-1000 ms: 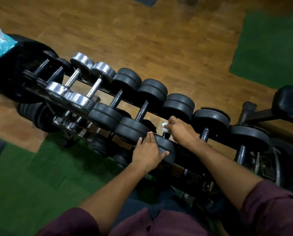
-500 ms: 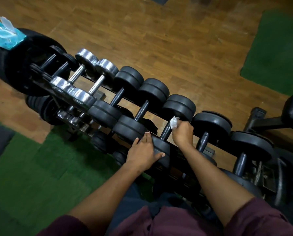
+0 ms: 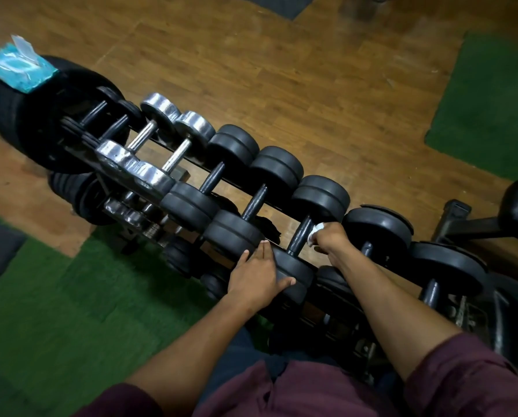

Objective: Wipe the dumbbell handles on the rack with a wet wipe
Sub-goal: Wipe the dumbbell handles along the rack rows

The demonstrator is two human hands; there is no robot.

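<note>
Dumbbells sit in a slanting row on the top tier of the rack (image 3: 313, 266), running from upper left to lower right; at the near middle, the right hand (image 3: 331, 237) is curled around a white wet wipe (image 3: 314, 233), pinching it against the dark handle (image 3: 300, 237) of one black dumbbell, with the wipe bunched just beside the handle's upper half; the fingers themselves are mostly hidden behind the knuckles, so how far they wrap the bar is hard to say. The left hand (image 3: 257, 276) lies on the near weight head (image 3: 294, 275) of that same dumbbell, fingers fairly straight along the head's left side and the thumb stretched across its rounded face, steadying rather than clenching it. Left of this dumbbell stand two more black dumbbells (image 3: 242, 212), then a pair of chrome dumbbells (image 3: 154, 149), then smaller dark ones; to its right, two larger black dumbbells (image 3: 402, 245) follow. A teal packet of wipes (image 3: 17, 66), flap raised, rests on a stack of black weight plates (image 3: 26, 115) at the rack's far left end. Green mats (image 3: 56, 311) and a wooden floor (image 3: 282, 70) surround the rack; maroon sleeves (image 3: 462, 377) show at the bottom edge.
</note>
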